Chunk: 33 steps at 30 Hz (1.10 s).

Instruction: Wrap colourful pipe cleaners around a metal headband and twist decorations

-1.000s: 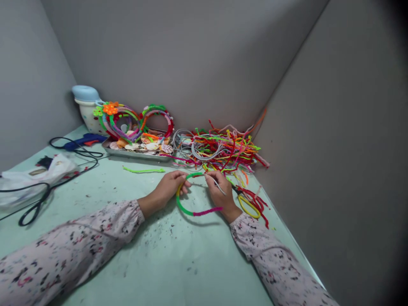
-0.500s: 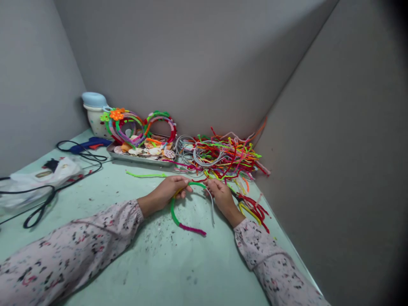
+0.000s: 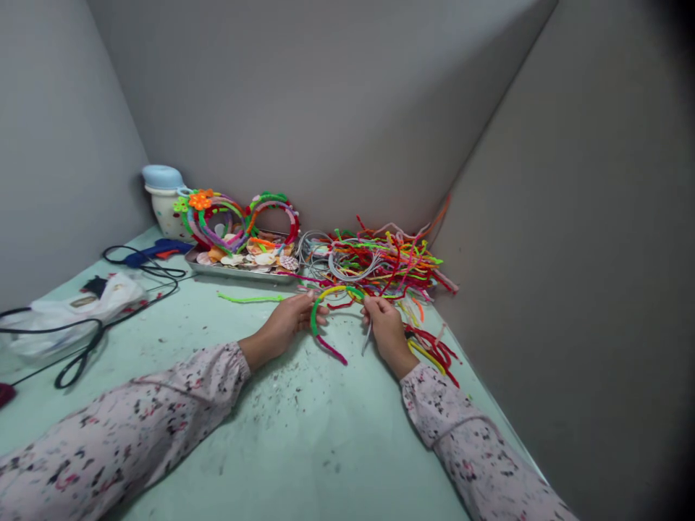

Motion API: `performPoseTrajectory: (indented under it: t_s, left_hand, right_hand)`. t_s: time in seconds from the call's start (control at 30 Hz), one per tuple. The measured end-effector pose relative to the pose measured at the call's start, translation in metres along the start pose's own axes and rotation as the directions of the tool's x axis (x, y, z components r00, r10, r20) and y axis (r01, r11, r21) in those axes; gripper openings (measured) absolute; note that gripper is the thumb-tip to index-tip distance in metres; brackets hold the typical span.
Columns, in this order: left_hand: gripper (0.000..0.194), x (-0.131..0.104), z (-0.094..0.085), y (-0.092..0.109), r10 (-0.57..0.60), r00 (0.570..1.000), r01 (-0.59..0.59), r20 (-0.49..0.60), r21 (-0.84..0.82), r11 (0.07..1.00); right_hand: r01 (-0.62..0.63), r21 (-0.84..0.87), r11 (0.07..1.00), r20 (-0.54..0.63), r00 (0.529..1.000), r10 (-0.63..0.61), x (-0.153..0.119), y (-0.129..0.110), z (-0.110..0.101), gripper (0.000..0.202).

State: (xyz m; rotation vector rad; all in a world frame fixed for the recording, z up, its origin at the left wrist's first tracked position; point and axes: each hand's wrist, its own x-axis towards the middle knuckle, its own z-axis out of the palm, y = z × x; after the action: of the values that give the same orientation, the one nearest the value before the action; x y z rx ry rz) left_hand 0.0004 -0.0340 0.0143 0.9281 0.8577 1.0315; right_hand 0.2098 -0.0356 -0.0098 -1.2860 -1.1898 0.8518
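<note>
Between my hands is a headband (image 3: 332, 290), a curved band wrapped in fuzzy pipe cleaner. Its colours run from a magenta tip at the lower left through green and yellow to green again; a thin bare grey end hangs below my right hand. My left hand (image 3: 289, 320) is closed on the left side of the arch, thumb near the green part. With thumb and fingers, my right hand (image 3: 386, 325) pinches the band where the green wrapping meets the grey length. A lime pipe cleaner (image 3: 247, 298) lies just left of my left hand.
A metal tray (image 3: 239, 273) of shells holds several finished headbands (image 3: 274, 199) at the back. Right of it is a pile of pipe cleaners (image 3: 402, 260) with grey wire coils (image 3: 347, 273). A lidded cup (image 3: 166, 206), black cable (image 3: 98, 333) and plastic bag (image 3: 59, 311) are left; yellow-handled scissors (image 3: 426, 358) lie right.
The headband has risen and turned, so its yellow section now shows at the top of the arch. My right hand has shifted slightly right, and my left hand's fingers have loosened a little.
</note>
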Motion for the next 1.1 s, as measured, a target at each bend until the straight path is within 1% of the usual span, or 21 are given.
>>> performPoseTrajectory:
  t_s: [0.07, 0.17, 0.3, 0.47, 0.7, 0.9, 1.1]
  left_hand:
    - [0.024, 0.0, 0.0, -0.003, 0.018, 1.0, -0.018, -0.022, 0.009, 1.0]
    - [0.02, 0.001, -0.001, -0.007, 0.048, 0.998, -0.046, -0.035, 0.052, 0.998]
    - [0.018, 0.003, -0.002, -0.009, 0.065, 0.998, -0.062, -0.023, 0.116, 0.991]
    - [0.021, 0.005, -0.006, -0.011, 0.082, 0.996, -0.08, -0.027, 0.069, 0.994]
    - [0.028, 0.009, -0.009, -0.012, 0.094, 0.994, -0.093, -0.048, 0.015, 0.996]
    - [0.026, 0.005, -0.005, -0.006, 0.078, 0.995, -0.08, -0.067, -0.032, 0.996]
    - [0.027, 0.006, -0.006, -0.009, 0.103, 0.993, -0.104, -0.056, -0.021, 0.994]
  right_hand:
    - [-0.03, 0.078, 0.997, -0.044, 0.998, 0.034, 0.001, 0.001, -0.001, 0.035]
    - [-0.051, 0.157, 0.986, -0.066, 0.996, 0.062, 0.003, 0.002, 0.0, 0.035]
    - [-0.071, 0.189, 0.979, -0.043, 0.996, 0.081, 0.005, 0.005, 0.0, 0.034]
    - [-0.095, 0.281, 0.955, -0.012, 0.995, 0.102, 0.006, 0.007, 0.0, 0.033]
    - [-0.044, 0.22, 0.975, 0.051, 0.998, 0.034, 0.006, 0.01, -0.001, 0.03]
    - [-0.051, 0.199, 0.979, 0.097, 0.995, 0.032, 0.004, 0.008, -0.001, 0.028]
    - [-0.069, 0.199, 0.978, 0.122, 0.992, 0.045, 0.003, 0.005, -0.001, 0.029]
